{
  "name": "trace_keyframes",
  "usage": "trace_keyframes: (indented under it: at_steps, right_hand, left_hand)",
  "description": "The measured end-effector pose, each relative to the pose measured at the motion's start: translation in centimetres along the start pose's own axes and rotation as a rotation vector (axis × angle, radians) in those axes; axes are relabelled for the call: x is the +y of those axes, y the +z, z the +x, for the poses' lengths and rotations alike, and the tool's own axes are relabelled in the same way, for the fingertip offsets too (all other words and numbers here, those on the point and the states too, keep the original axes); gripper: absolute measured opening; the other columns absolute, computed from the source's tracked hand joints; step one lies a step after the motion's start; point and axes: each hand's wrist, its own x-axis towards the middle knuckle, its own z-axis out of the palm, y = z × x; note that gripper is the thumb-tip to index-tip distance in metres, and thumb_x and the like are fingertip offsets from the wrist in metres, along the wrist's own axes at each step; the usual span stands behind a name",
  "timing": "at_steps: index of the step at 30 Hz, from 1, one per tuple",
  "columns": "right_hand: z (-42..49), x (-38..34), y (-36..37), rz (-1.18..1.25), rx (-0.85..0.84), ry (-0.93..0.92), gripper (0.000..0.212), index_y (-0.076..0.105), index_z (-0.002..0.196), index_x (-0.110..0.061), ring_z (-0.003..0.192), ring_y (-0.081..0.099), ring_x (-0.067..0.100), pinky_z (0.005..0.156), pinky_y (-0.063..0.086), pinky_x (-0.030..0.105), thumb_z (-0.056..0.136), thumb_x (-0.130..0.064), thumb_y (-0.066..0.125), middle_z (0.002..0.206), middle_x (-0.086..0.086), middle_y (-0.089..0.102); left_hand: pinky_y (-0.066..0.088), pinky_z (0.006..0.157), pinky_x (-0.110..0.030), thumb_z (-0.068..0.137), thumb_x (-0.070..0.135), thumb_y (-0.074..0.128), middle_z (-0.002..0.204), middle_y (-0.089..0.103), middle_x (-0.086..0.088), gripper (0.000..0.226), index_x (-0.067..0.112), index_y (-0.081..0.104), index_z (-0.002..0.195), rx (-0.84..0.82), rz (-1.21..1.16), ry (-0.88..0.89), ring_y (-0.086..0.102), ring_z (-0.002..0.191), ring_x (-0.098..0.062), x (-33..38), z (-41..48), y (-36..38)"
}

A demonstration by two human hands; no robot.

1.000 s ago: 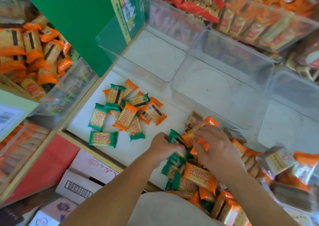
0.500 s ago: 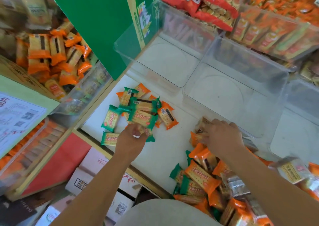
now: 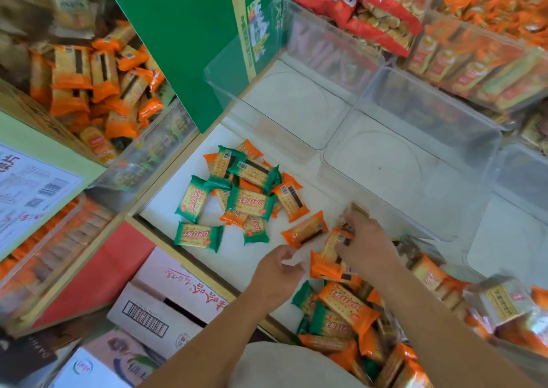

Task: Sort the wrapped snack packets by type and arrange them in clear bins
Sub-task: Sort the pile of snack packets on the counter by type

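1. Half a second on, the left hand [image 3: 278,272] has drawn back from the far pile [image 3: 237,198] toward the near heap [image 3: 341,313]. Its grip is loosely curled and no packet shows in it.
2. The right hand [image 3: 366,244] has its grip closed on an orange packet [image 3: 333,248] at the far edge of the near heap. Other wrappers crowd under the fingers, so a slick one could slip out as the hand lifts.
3. The far pile lies on the white surface [image 3: 166,206] with green and orange wrappers mixed together. Both clear bins [image 3: 415,138] behind it hold nothing yet. Scooping that pile in bulk would likely put two types into one bin.
4. A loose orange packet [image 3: 305,229] lies alone between the pile and the hands. A passing wrist could sweep it back into the wrong group.
5. The near heap reaches the front edge of the surface, above the cartons [image 3: 166,307] below. Rummaging there could push packets over the edge.
6. The nearer bin's clear wall stands just beyond the right fingertips and is hard to see, so a quick reach might knock it.
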Motion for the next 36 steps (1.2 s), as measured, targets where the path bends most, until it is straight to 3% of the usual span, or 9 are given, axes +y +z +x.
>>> trace_keyframes:
  at_steps: [4, 8, 12, 16, 19, 23, 26, 32, 36]
  right_hand:
    - [-0.9, 2.1, 0.7, 0.238, 0.036, 0.052, 0.062, 0.044, 0.145, -0.030, 0.099, 0.061, 0.012, 0.078, 0.053, 0.028, 0.090, -0.028, 0.074, 0.126, -0.002, 0.062]
    - [-1.3, 2.6, 1.4, 0.322, 0.025, 0.090, 0.068, 0.039, 0.134, -0.046, 0.089, 0.069, 0.010, 0.077, 0.060, 0.040, 0.079, -0.055, 0.078, 0.105, -0.015, 0.069]
    - [-0.9, 1.7, 2.5, 0.358, 0.032, 0.123, 0.073, 0.031, 0.132, -0.045, 0.080, 0.070, 0.010, 0.072, 0.061, 0.041, 0.079, -0.055, 0.079, 0.100, -0.013, 0.068]
    - [-0.5, 1.3, 2.4, 0.341, 0.050, 0.080, 0.071, 0.030, 0.140, -0.039, 0.088, 0.068, 0.011, 0.077, 0.060, 0.044, 0.086, -0.043, 0.077, 0.101, -0.013, 0.066]
    - [-1.2, 1.7, 1.6, 0.185, 0.041, 0.031, 0.076, 0.018, 0.145, -0.044, 0.089, 0.064, 0.014, 0.075, 0.058, 0.038, 0.091, -0.046, 0.070, 0.103, -0.014, 0.060]
    - [-2.0, 2.7, 1.1, -0.095, -0.003, -0.001, 0.062, 0.031, 0.139, -0.033, 0.083, 0.062, 0.016, 0.073, 0.056, 0.033, 0.092, -0.055, 0.065, 0.102, -0.007, 0.064]
    - [-1.9, 3.3, 0.6, -0.172, -0.046, -0.060, 0.041, 0.049, 0.128, -0.037, 0.100, 0.066, 0.017, 0.085, 0.058, 0.039, 0.094, -0.057, 0.058, 0.118, -0.009, 0.067]
    - [-1.9, 3.3, 1.0, -0.221, -0.097, -0.103, 0.058, 0.047, 0.139, -0.036, 0.114, 0.060, 0.018, 0.089, 0.055, 0.038, 0.088, -0.058, 0.064, 0.132, -0.010, 0.058]
    - [-1.0, 2.3, 2.4, -0.345, -0.091, -0.119, 0.060, 0.042, 0.141, -0.032, 0.119, 0.054, 0.019, 0.087, 0.055, 0.038, 0.091, -0.057, 0.061, 0.131, -0.005, 0.050]
  left_hand:
    - [0.050, 0.082, -0.027, 0.095, 0.036, 0.069, 0.124, 0.055, 0.003, 0.038, 0.021, 0.058, 0.128, 0.273, 0.143, 0.195, 0.062, 0.105, -0.016, 1.5, 1.7, 0.8]
    - [0.053, 0.098, -0.045, 0.094, 0.036, 0.068, 0.143, 0.048, -0.001, 0.062, 0.026, 0.042, 0.149, 0.195, 0.452, 0.276, 0.046, 0.130, -0.025, 3.3, 4.5, 0.8]
    - [0.051, 0.095, -0.042, 0.094, 0.034, 0.066, 0.130, 0.058, -0.005, 0.054, 0.026, 0.044, 0.142, 0.170, 0.741, 0.221, 0.050, 0.124, -0.030, 3.1, 5.6, 1.1]
    - [0.052, 0.086, -0.033, 0.099, 0.028, 0.058, 0.121, 0.059, -0.004, 0.026, 0.018, 0.060, 0.124, 0.222, 0.469, 0.160, 0.059, 0.110, -0.026, 1.5, 5.6, 0.9]
    - [0.046, 0.088, -0.028, 0.104, 0.042, 0.051, 0.128, 0.054, -0.001, 0.038, 0.018, 0.058, 0.132, 0.300, 0.285, 0.171, 0.058, 0.117, -0.022, 0.3, 3.4, 0.5]
    - [0.022, 0.121, -0.039, 0.091, 0.075, 0.048, 0.169, 0.015, 0.005, 0.080, 0.042, 0.022, 0.159, 0.042, 0.468, 0.391, 0.011, 0.155, -0.018, -0.4, -0.6, 2.0]
    - [0.005, 0.126, -0.049, 0.085, 0.083, 0.048, 0.172, -0.012, 0.002, 0.091, 0.049, 0.009, 0.160, -0.053, 0.710, 0.406, -0.013, 0.157, -0.027, -0.6, -0.6, 2.8]
    - [0.036, 0.113, -0.062, 0.083, 0.047, 0.074, 0.161, 0.036, -0.012, 0.047, 0.029, 0.062, 0.125, 0.198, 0.909, 0.625, 0.027, 0.149, -0.041, -0.2, 2.0, 0.4]
    - [0.038, 0.100, -0.055, 0.075, 0.025, 0.087, 0.160, 0.040, -0.010, 0.043, 0.022, 0.062, 0.109, 0.333, 1.045, 0.628, 0.038, 0.144, -0.040, -0.8, 3.5, -3.8]
